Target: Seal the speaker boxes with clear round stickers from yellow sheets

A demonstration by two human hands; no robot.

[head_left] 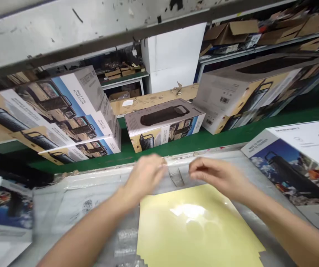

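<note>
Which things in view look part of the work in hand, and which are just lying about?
Likely in the work:
left hand and right hand, both blurred
yellow sheets, nearest them

Apparently just lying about:
open cardboard box, upper right
white scrap
printed boxes, untouched, role unclear

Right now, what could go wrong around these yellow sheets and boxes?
The yellow sheets have uneven near corners, so a brush might shift them further out of line. The right hand is close to their far edge and could crease it. The right forearm may bump the white speaker box beside it.
</note>
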